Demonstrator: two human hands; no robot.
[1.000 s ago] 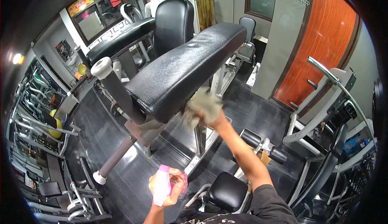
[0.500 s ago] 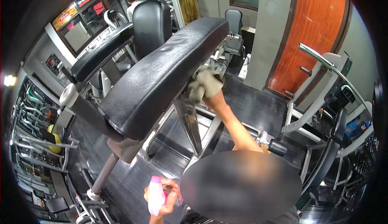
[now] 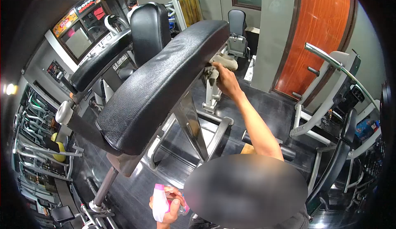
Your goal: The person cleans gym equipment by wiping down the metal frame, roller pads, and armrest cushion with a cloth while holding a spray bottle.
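Observation:
My right hand (image 3: 227,81) is closed on a grey-beige cloth (image 3: 227,62), pressed to the metal frame just under the far right end of a long black padded cushion (image 3: 165,76). Part of the cloth bunches below my fingers. Low in the view, my left hand (image 3: 172,214) is wrapped round a spray bottle with a white and pink head (image 3: 160,204). A blurred dark oval hides the bottle's far side and my upper body.
An upright black backrest (image 3: 149,33) stands behind the cushion. A metal post (image 3: 105,187) rises at the lower left. To the right is another machine with a curved bar (image 3: 342,68), near an orange-brown door (image 3: 313,26). Further back a person (image 3: 132,7) is partly hidden.
My right hand has moved with the cloth up and slightly right along the cushion's underside, towards its far end. My left hand stays low with the spray bottle.

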